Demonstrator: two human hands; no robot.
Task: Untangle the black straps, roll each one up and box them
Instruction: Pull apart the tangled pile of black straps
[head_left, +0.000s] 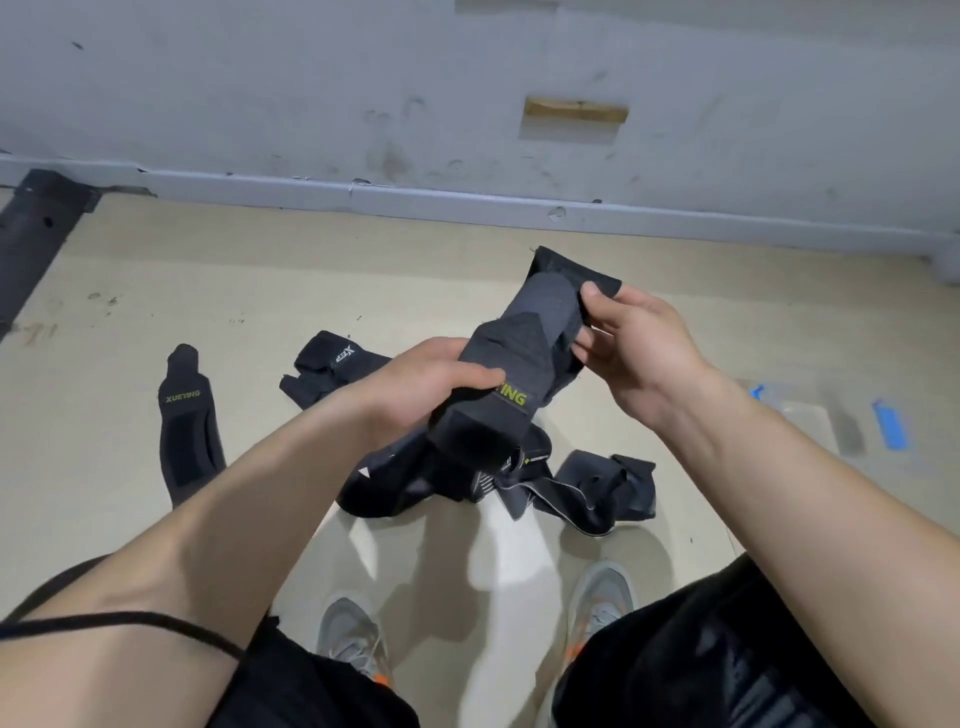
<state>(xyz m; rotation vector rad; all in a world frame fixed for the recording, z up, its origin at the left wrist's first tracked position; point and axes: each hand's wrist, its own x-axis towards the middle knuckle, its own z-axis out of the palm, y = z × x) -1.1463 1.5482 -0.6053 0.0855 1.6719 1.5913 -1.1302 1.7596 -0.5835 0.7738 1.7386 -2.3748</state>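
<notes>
Your legs: black shorts (701, 665) fill the bottom corners, and both grey shoes (353, 639) with orange marks stand on the pale floor (260, 291).
Your left arm: a thin black cord (130, 621) lies across the forearm near the elbow.
Tangled pile: a heap of black straps (519, 483) lies on the floor just ahead of your shoes, with several bands crossing and folded over one another. One band trails off to the right and ends in a folded lump.
Your left hand (415, 379): it grips the lower part of the held strap (519, 332). The thumb lies across the top beside yellow lettering that ends in "ING", and the fingers curl underneath.
Held strap: it is black and grey and is raised above the pile, slanting up and away from you. Whether its lower end touches the heap cannot be told.
Your right hand (644, 343): it pinches the far end of the same strap, thumb on top and fingers behind the folded edge.
Loose straps: one marked XUEYING (187, 431) lies flat by itself to the left, well apart from the pile. One marked XTEP (332, 369) sits bunched just beyond your left wrist.
Right side: a clear container (810, 421) with blue fittings (891, 423) rests on the floor, too blurred to make out more.
Far edge: a scuffed grey wall (363, 104) rises from a baseboard. A black strip (36, 228) runs along the floor at the left.
</notes>
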